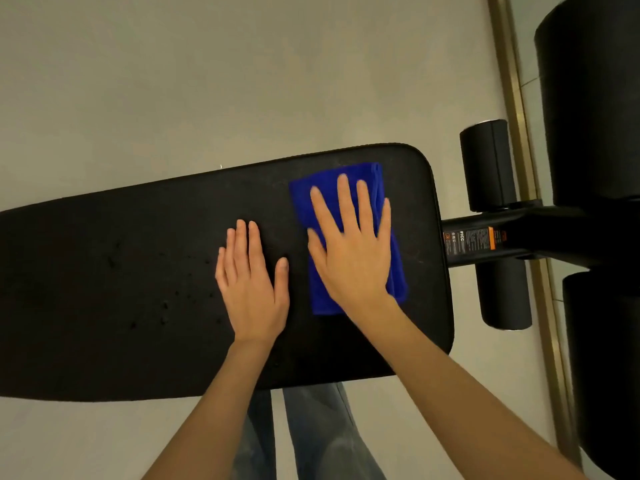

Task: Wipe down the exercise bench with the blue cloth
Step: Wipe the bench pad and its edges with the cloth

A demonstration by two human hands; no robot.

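A long black padded exercise bench (121, 271) runs from left to right across the view. A folded blue cloth (311, 192) lies flat on its right end. My right hand (349, 247) presses flat on the cloth with fingers spread, covering its middle. My left hand (251, 282) rests flat on the bare pad just left of the cloth, fingers together, holding nothing. Small wet specks dot the pad to the left of my left hand.
Right of the pad, a black frame bar (491, 240) with a label carries two black foam rollers (488, 164). Larger black padded parts (595, 98) stand at the far right. A brass floor strip (519, 109) runs along the pale floor. My legs show below the bench.
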